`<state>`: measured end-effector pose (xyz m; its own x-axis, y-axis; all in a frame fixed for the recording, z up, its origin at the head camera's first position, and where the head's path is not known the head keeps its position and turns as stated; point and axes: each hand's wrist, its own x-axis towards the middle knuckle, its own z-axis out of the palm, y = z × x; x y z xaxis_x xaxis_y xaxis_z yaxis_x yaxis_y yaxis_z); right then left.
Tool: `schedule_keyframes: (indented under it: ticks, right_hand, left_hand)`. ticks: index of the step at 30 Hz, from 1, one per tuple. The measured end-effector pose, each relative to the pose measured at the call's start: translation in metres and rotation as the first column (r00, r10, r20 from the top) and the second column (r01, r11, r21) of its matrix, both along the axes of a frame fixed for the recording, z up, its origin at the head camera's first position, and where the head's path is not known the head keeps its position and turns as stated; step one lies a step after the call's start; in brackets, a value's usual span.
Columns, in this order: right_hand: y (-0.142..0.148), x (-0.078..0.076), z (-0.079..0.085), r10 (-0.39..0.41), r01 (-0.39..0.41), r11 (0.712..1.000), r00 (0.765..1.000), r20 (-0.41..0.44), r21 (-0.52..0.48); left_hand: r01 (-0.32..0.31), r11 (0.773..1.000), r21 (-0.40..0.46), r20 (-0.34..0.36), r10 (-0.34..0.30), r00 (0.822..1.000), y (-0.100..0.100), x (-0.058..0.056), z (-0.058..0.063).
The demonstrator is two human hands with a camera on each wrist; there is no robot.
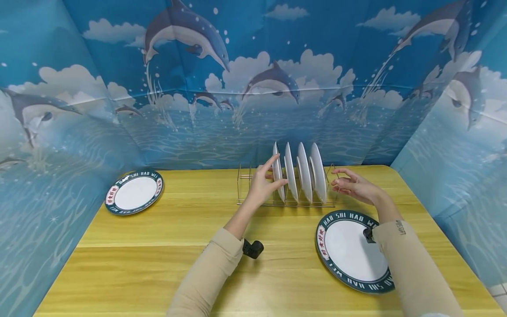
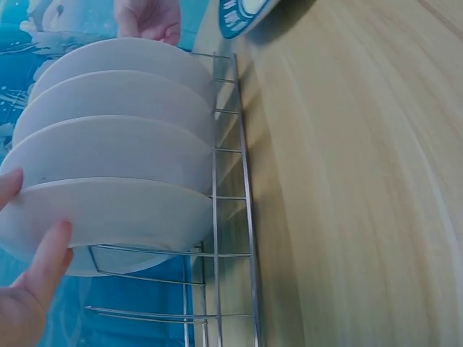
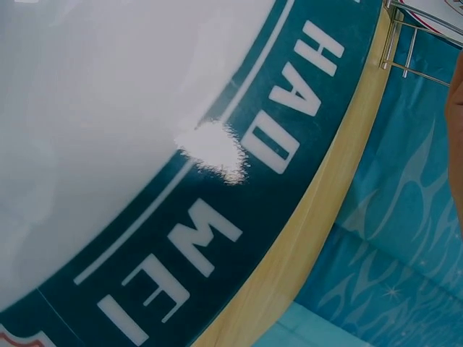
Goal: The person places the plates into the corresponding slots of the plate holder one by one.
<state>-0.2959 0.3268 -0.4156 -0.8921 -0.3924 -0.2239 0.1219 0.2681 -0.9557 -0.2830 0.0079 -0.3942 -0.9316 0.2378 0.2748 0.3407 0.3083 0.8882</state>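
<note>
Several white plates (image 1: 318, 172) stand on edge in a wire dish rack (image 1: 247, 203) at the back of the table. My left hand (image 1: 263, 180) is at the leftmost plate (image 1: 279, 176), thumb and index finger spread apart against it. In the left wrist view, the fingertips touch or nearly touch this plate's pale underside (image 2: 123, 210). My right hand (image 1: 354, 185) is beside the rack's right end, fingers loosely bent near the end wire; whether they touch it is unclear. Below the right forearm lies a large green-rimmed plate (image 1: 352, 251), filling much of the right wrist view.
A smaller green-rimmed plate (image 1: 136, 192) lies at the table's back left corner. The wooden table (image 1: 158, 255) meets a blue dolphin-print cloth (image 1: 190, 132) at the back and sides. Black wrist cameras (image 1: 253, 249) are strapped to both forearms.
</note>
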Motion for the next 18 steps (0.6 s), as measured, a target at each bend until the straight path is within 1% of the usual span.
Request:
schedule_keyframes:
  ticks: [4, 5, 7, 10, 13, 15, 17, 18]
  right_hand:
    - [0.001, -0.001, -0.002, 0.008, -0.008, 1.0, 1.0, -0.008, 0.003]
    - [0.001, -0.002, -0.003, 0.008, -0.008, 1.0, 1.0, -0.008, 0.002]
    - [0.002, -0.003, -0.004, 0.008, -0.008, 1.0, 1.0, -0.011, 0.003]
    - [0.002, -0.003, -0.005, 0.004, -0.004, 1.0, 1.0, -0.01, 0.001]
    - [0.002, -0.003, -0.005, 0.014, -0.014, 1.0, 1.0, -0.018, -0.001]
    - [0.002, -0.002, -0.004, 0.016, -0.016, 1.0, 1.0, -0.019, -0.003]
    - [0.002, -0.002, -0.004, 0.018, -0.018, 1.0, 1.0, -0.018, -0.007]
    - [0.002, -0.002, -0.004, 0.014, -0.014, 1.0, 1.0, -0.016, -0.006]
  left_hand:
    - [0.036, 0.998, 0.051, 0.068, -0.04, 0.997, -0.007, 0.002, 0.002]
    - [0.037, 0.997, 0.069, 0.08, -0.043, 0.996, -0.01, 0.003, 0.002]
    - [0.026, 0.994, 0.106, 0.081, -0.034, 0.996, -0.016, 0.004, 0.003]
    - [-0.01, 0.989, 0.149, 0.051, 0.003, 0.999, -0.029, 0.007, 0.006]
    - [-0.043, 0.983, 0.179, 0.017, 0.041, 0.999, -0.044, 0.017, 0.019]
    - [-0.076, 0.98, 0.185, 0.003, 0.077, 0.997, -0.056, 0.025, 0.026]
    - [-0.12, 0.975, 0.187, 0.0, 0.123, 0.992, -0.068, 0.031, 0.029]
    - [-0.142, 0.971, 0.195, 0.005, 0.144, 0.99, -0.074, 0.032, 0.028]
